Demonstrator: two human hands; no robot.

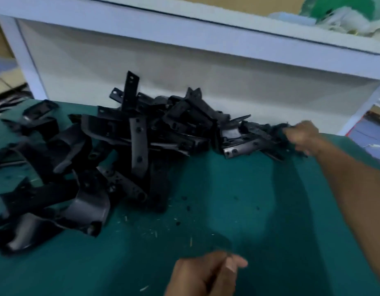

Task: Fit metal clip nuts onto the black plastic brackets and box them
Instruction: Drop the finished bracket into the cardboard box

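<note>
a heap of black plastic brackets (129,146) sprawls across the left and centre of the frame on a green table mat (238,199), backed by a white shelf frame (184,39) along the top. the right hand (302,135), at the right middle edge, reaches into the heap's right end, fingers curled among blurred black parts; whether it truly grips one, i cannot tell. the left hand (206,274), at the bottom centre, is loosely curled, thumb against fingertips; anything pinched there is too small to tell. pale shavings and dark bits dot the mat.
</note>
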